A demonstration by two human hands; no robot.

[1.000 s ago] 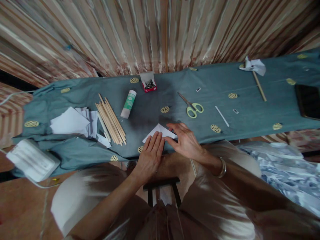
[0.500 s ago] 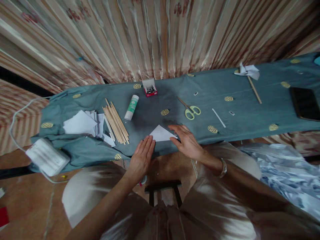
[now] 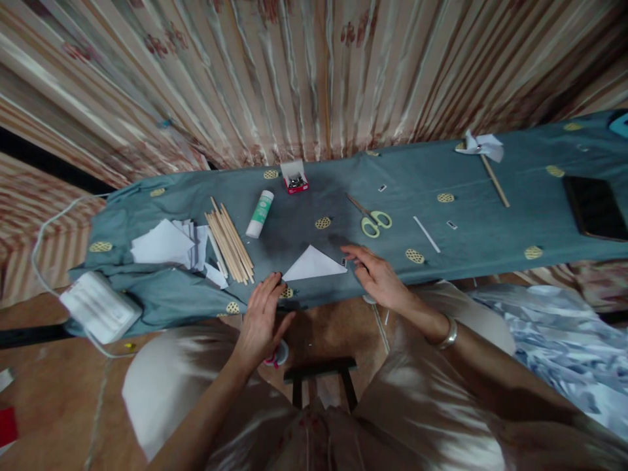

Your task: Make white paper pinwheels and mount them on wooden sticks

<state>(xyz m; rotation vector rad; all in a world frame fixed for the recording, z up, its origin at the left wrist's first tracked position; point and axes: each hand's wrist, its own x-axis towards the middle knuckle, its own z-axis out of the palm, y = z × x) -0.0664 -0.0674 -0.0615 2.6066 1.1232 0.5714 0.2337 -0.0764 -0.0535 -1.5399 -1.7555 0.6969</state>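
Centrally, in the head view, a white paper triangle [image 3: 314,265] lies flat on the cloth-covered surface [image 3: 333,190], between the two hands. The left hand [image 3: 261,319], unclenched with fingers extended, is at its left corner; contact there is hard to judge. The right hand [image 3: 380,278], loosely curled and grasping nothing, is just beside the right corner. Beyond lie green-handled scissors [image 3: 377,224], a glue stick [image 3: 260,214] and wooden sticks [image 3: 229,243].

The paper [image 3: 315,266], white and triangular, lies flat just below the frame's centre, long edge toward the bottom.
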